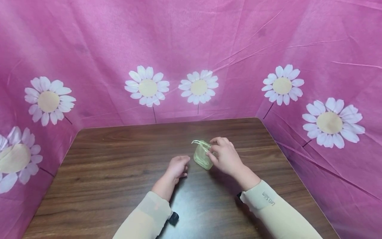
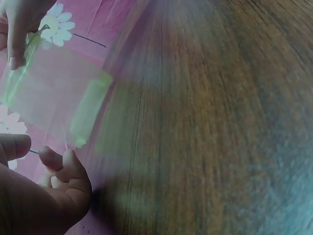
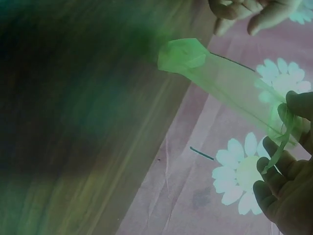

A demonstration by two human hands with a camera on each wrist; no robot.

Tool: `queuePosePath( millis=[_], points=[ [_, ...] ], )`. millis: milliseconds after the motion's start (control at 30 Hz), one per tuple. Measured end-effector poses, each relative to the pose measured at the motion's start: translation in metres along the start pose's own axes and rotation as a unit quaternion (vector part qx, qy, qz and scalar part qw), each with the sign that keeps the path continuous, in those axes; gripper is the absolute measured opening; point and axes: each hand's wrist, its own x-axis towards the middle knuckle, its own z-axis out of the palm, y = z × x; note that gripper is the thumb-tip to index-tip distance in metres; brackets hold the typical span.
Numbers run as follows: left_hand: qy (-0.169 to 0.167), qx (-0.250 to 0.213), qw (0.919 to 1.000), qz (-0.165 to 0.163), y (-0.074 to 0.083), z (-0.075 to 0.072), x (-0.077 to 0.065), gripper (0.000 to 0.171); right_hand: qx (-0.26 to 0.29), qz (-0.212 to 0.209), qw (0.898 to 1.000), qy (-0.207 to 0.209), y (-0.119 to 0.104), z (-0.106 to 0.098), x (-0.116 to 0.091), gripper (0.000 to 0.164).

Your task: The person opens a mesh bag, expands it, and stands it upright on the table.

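A small, sheer, pale green drawstring pouch point(image 1: 200, 158) stands over the middle of the table, with a white cord loop point(image 1: 195, 141) sticking out at its upper left. My right hand point(image 1: 225, 156) pinches the pouch's upper right edge between thumb and fingers; in the right wrist view a green ribbon-like strip point(image 3: 279, 154) hangs by those fingers. To the left of the pouch is my left hand point(image 1: 177, 167), fingers loosely curled, with nothing in it. In the left wrist view the see-through pouch point(image 2: 54, 93) hangs just beyond the left fingertips, apparently without contact.
The dark wood-grain table point(image 1: 119, 172) stretches out on both sides of the hands. Pink cloth point(image 1: 179, 33) printed with white daisies hangs behind it and along its left and right edges. Black straps point(image 1: 173, 218) show at the sleeves.
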Motion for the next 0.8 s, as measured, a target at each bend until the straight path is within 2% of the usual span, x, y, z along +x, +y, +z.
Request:
queuePosePath(
  millis=[167, 300, 800],
  points=[
    [0.004, 0.009, 0.9999, 0.008, -0.0005, 0.0017, 0.0008, 0.040, -0.014, -0.005, 1.000, -0.027, -0.0025, 0.0021, -0.0029, 0.016],
    [0.009, 0.011, 0.9998, 0.010, -0.0008, 0.0021, 0.0013, 0.040, -0.011, -0.006, 0.999, -0.032, -0.0051, 0.0007, -0.0031, 0.023],
    [0.021, 0.011, 0.9996, 0.013, -0.0027, 0.0023, 0.0018, 0.042, 0.041, -0.014, 0.999, 0.013, -0.0036, -0.0047, -0.0018, 0.032]
  ],
)
